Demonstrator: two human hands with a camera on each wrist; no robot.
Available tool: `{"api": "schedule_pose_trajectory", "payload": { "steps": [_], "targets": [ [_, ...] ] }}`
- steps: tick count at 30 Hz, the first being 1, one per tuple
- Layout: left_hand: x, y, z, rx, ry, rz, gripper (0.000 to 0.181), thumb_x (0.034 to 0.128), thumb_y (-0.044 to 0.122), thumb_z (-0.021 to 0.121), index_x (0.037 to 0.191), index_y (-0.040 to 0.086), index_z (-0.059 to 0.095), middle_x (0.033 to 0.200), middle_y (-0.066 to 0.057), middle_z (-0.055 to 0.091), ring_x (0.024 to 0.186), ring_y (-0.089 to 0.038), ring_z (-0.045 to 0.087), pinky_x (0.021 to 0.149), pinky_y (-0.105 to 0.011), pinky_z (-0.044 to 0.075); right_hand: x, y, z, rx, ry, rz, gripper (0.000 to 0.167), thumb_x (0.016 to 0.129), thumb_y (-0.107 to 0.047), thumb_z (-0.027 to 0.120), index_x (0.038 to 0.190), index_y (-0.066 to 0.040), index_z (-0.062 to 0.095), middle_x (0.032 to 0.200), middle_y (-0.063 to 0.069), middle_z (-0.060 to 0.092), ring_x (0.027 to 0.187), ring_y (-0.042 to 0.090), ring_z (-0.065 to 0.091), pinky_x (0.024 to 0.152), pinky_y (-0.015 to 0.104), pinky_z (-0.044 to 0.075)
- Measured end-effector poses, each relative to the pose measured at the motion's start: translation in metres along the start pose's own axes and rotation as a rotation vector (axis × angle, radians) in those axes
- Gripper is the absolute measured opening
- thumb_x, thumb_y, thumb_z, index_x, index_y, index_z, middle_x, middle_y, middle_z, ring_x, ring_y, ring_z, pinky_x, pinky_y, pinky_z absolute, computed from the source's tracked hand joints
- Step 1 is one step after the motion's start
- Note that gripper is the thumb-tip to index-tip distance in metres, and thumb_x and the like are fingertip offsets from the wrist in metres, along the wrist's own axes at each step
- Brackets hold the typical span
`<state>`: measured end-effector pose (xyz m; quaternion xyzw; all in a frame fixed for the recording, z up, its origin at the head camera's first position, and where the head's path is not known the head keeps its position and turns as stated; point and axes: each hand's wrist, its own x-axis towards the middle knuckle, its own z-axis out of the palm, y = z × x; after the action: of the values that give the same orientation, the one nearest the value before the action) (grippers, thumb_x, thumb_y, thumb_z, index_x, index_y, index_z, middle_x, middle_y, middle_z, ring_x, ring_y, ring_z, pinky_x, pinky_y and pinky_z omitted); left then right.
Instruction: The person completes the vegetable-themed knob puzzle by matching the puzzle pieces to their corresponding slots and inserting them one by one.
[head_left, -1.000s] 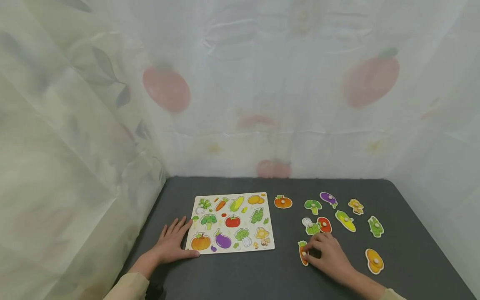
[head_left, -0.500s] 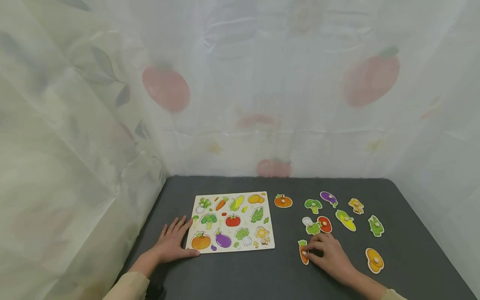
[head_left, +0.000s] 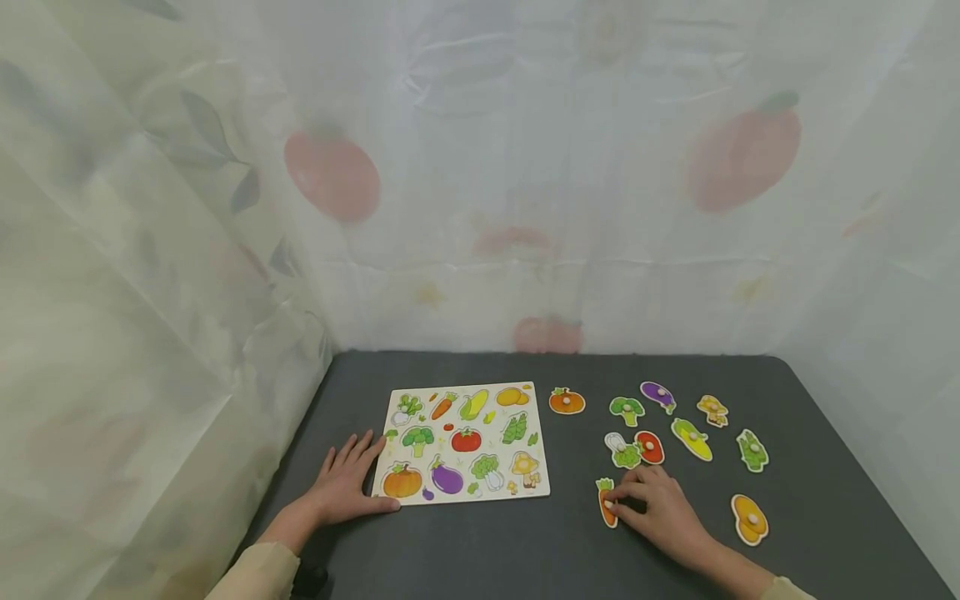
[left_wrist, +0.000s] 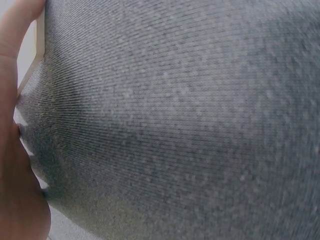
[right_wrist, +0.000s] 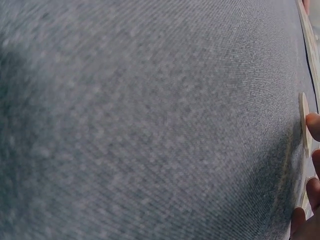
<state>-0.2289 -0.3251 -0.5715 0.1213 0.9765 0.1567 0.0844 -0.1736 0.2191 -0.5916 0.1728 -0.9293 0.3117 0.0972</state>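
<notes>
A white wooden puzzle board with printed vegetables lies left of centre in the head view. My left hand rests at its left side, fingers spread and thumb along the lower left corner. To the right, a carrot puzzle piece lies on the table; my right hand pinches its small knob between thumb and fingers. In the left wrist view, the hand shows beside the board's edge. Fingertips touch a thin wooden piece at the right wrist view's edge.
Nearby lie a tomato piece, a cabbage piece, a broccoli piece, a corn piece, an eggplant piece and a pumpkin piece. A potato-like yellow piece is right of the hand. Curtains enclose the dark table.
</notes>
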Motion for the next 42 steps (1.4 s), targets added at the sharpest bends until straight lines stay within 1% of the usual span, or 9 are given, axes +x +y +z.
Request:
{"api": "schedule_pose_trajectory", "payload": {
  "steps": [9, 12, 16, 21, 24, 30, 33, 37, 42],
  "targets": [
    [0.0013, 0.0004, -0.0002, 0.007, -0.004, 0.002, 0.123, 0.0718, 0.083, 0.069, 0.163, 0.012, 0.029, 0.167, -0.022, 0.021, 0.151, -0.050, 0.013, 0.115, -0.075, 0.005, 0.0001, -0.0017, -0.0017, -0.013, -0.022, -0.008, 0.024, 0.078, -0.021, 0.090, 0.088, -0.040, 0.080, 0.088, -0.026, 0.050, 0.088, 0.003, 0.043, 0.075, 0.037, 0.037],
    [0.0021, 0.0004, -0.0004, 0.008, -0.005, 0.003, 0.123, 0.0719, 0.084, 0.069, 0.163, 0.012, 0.028, 0.167, -0.021, 0.021, 0.152, -0.049, 0.013, 0.115, -0.075, 0.005, -0.0003, -0.0015, -0.0024, -0.021, -0.010, -0.031, 0.024, 0.078, -0.020, 0.091, 0.088, -0.039, 0.080, 0.088, -0.026, 0.050, 0.086, 0.002, 0.043, 0.075, 0.037, 0.036],
    [0.0028, -0.0002, -0.0008, 0.007, -0.006, 0.002, 0.124, 0.0717, 0.084, 0.068, 0.164, 0.012, 0.028, 0.167, -0.021, 0.021, 0.152, -0.049, 0.012, 0.115, -0.075, 0.004, 0.0006, -0.0001, -0.0026, -0.039, -0.002, -0.066, 0.025, 0.078, -0.021, 0.091, 0.088, -0.041, 0.079, 0.088, -0.028, 0.050, 0.086, 0.001, 0.043, 0.077, 0.038, 0.037],
    [0.0039, -0.0021, -0.0007, 0.015, -0.006, 0.006, 0.124, 0.0716, 0.086, 0.067, 0.164, 0.013, 0.027, 0.167, -0.021, 0.020, 0.152, -0.049, 0.012, 0.115, -0.075, 0.004, 0.0029, 0.0004, -0.0039, -0.061, -0.010, -0.110, 0.024, 0.080, -0.023, 0.089, 0.088, -0.042, 0.077, 0.088, -0.027, 0.049, 0.087, 0.001, 0.044, 0.077, 0.039, 0.037],
    [0.0042, -0.0025, -0.0006, 0.015, -0.003, 0.009, 0.124, 0.0716, 0.086, 0.067, 0.164, 0.012, 0.027, 0.167, -0.021, 0.020, 0.152, -0.049, 0.012, 0.115, -0.075, 0.004, 0.0042, 0.0004, -0.0047, -0.067, -0.024, -0.120, 0.023, 0.081, -0.023, 0.088, 0.088, -0.042, 0.076, 0.088, -0.027, 0.050, 0.087, 0.002, 0.045, 0.077, 0.040, 0.037],
    [0.0038, -0.0032, 0.0002, 0.019, 0.002, 0.013, 0.124, 0.0716, 0.086, 0.067, 0.164, 0.012, 0.028, 0.167, -0.021, 0.021, 0.152, -0.049, 0.012, 0.115, -0.075, 0.005, 0.0063, 0.0002, -0.0048, -0.061, -0.054, -0.083, 0.022, 0.082, -0.025, 0.088, 0.087, -0.042, 0.076, 0.087, -0.027, 0.050, 0.087, 0.003, 0.045, 0.077, 0.040, 0.037],
    [0.0034, -0.0036, 0.0006, 0.021, 0.003, 0.014, 0.124, 0.0719, 0.085, 0.068, 0.163, 0.011, 0.028, 0.167, -0.021, 0.021, 0.152, -0.049, 0.012, 0.115, -0.075, 0.005, 0.0064, -0.0002, -0.0039, -0.052, -0.060, -0.047, 0.021, 0.081, -0.026, 0.088, 0.085, -0.043, 0.076, 0.086, -0.027, 0.051, 0.087, 0.002, 0.044, 0.077, 0.038, 0.037],
    [0.0027, -0.0031, 0.0003, 0.022, 0.006, 0.015, 0.124, 0.0719, 0.085, 0.068, 0.163, 0.011, 0.029, 0.166, -0.022, 0.022, 0.151, -0.049, 0.013, 0.115, -0.075, 0.006, 0.0057, -0.0010, -0.0035, -0.044, -0.061, -0.019, 0.020, 0.081, -0.028, 0.089, 0.084, -0.043, 0.076, 0.086, -0.027, 0.052, 0.085, 0.001, 0.043, 0.076, 0.035, 0.036],
    [0.0016, -0.0020, 0.0001, 0.019, 0.006, 0.012, 0.124, 0.0717, 0.085, 0.068, 0.163, 0.011, 0.029, 0.166, -0.022, 0.023, 0.151, -0.050, 0.014, 0.114, -0.075, 0.006, 0.0032, -0.0017, -0.0040, -0.043, -0.046, -0.041, 0.019, 0.082, -0.027, 0.088, 0.087, -0.042, 0.078, 0.086, -0.026, 0.051, 0.084, 0.002, 0.042, 0.073, 0.034, 0.035]
  ]
}}
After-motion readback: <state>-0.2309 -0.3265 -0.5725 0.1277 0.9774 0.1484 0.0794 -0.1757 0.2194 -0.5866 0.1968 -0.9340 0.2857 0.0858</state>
